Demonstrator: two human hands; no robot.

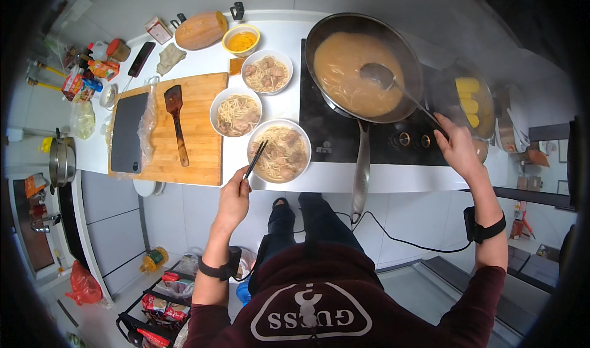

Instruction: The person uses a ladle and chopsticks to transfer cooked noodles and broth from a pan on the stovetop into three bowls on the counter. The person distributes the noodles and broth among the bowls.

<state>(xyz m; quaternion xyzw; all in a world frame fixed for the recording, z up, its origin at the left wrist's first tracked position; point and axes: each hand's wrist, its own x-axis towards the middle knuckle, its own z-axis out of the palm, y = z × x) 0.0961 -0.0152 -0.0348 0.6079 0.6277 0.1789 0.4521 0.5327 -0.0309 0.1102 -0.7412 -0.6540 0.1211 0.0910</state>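
My left hand point(235, 200) holds dark chopsticks point(256, 159), whose tips reach over the nearest bowl of noodles and meat point(280, 151). Two more bowls of noodles with meat, one at the left point(236, 112) and one farther back point(267, 72), stand beside it. In my right hand point(457, 147) is the handle of a metal ladle point(379, 76). The ladle's head rests in brown broth with some noodles, inside a large wok point(364, 71) on the black cooktop point(332, 138). The wok's metal handle point(362, 170) points towards me, past the counter's front edge.
A wooden cutting board point(203, 131) bears a wooden spatula point(175, 113) and a dark grey board point(129, 131). Behind are a squash point(199, 31), a bowl of orange liquid point(242, 40) and a phone point(141, 59). Right of the wok sits a steaming pan with corn point(468, 101).
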